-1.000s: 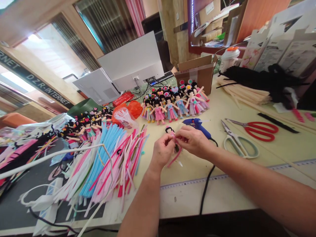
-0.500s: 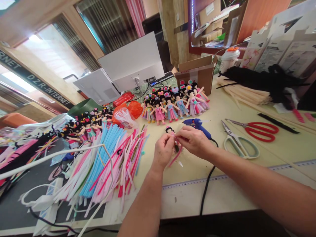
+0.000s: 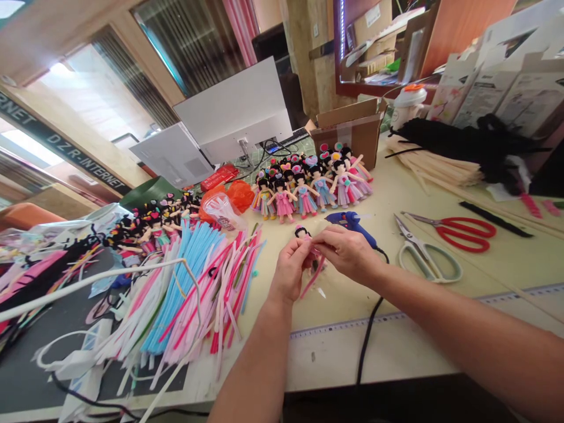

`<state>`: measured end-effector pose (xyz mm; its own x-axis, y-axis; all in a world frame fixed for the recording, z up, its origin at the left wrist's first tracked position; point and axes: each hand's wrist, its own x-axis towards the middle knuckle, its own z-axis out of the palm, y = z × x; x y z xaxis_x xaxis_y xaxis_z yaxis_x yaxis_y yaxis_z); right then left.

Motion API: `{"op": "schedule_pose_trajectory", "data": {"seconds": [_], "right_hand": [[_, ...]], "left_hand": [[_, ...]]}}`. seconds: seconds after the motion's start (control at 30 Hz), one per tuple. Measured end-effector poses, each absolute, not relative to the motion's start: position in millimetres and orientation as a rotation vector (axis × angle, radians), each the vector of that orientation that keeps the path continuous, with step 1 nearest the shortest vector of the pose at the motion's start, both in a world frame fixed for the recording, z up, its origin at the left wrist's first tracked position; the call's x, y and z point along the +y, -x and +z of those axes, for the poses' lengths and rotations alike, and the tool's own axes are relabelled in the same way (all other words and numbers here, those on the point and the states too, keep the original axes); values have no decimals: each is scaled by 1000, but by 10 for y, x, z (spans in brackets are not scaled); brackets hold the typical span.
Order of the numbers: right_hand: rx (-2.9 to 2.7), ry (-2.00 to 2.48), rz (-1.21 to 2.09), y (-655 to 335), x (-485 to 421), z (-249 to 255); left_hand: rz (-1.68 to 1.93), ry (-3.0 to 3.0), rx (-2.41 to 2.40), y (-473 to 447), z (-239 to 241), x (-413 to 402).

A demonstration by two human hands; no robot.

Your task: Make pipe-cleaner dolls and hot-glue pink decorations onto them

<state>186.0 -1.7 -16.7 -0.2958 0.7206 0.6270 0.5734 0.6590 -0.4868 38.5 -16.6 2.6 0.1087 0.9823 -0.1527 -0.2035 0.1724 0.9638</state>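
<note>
A small pipe-cleaner doll (image 3: 304, 234) with black hair and a pink body is held upright between both my hands above the table. My left hand (image 3: 289, 271) grips its body from the left. My right hand (image 3: 347, 252) pinches it from the right, fingers closed. Pink strands (image 3: 312, 281) hang below the doll toward the tabletop. A blue glue gun (image 3: 352, 224) lies just behind my right hand, its black cord running toward me.
Finished dolls (image 3: 308, 185) stand in rows by a cardboard box (image 3: 352, 126). A heap of blue, pink and white pipe cleaners (image 3: 194, 282) lies left. Red-handled scissors (image 3: 462, 228) and pale-handled scissors (image 3: 425, 255) lie right. Monitors (image 3: 233, 111) stand behind.
Both hands have stayed on the doll with only slight finger shifts; the doll's pink body shows a little more between the hands now.
</note>
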Motion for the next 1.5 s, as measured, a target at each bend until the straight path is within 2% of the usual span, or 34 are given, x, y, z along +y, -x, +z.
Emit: {"op": "schedule_pose_trajectory", "data": {"seconds": [0.57, 0.67, 0.83, 0.9, 1.0, 1.17, 1.5], "right_hand": [[-1949, 1051, 337, -1867, -28, -135], [-1844, 1077, 526, -1850, -10, -127], [-1502, 927, 1096, -1827, 66, -144], [-1431, 891, 1173, -1827, 89, -156], [-1463, 918, 1152, -1834, 92, -170], [-1548, 969, 1065, -1828, 63, -203], [-1699, 1056, 861, -1815, -1, -169]], "left_hand": [[1135, -1017, 1007, -407, -88, -146], [1185, -1051, 1025, -408, -80, -149], [1260, -1097, 1074, -363, -26, -145], [1299, -1155, 1114, -331, -11, -136], [1343, -1310, 1181, -288, 17, -134], [1220, -1622, 1389, -273, 95, -174], [1205, -1793, 1441, -282, 83, -214]]}}
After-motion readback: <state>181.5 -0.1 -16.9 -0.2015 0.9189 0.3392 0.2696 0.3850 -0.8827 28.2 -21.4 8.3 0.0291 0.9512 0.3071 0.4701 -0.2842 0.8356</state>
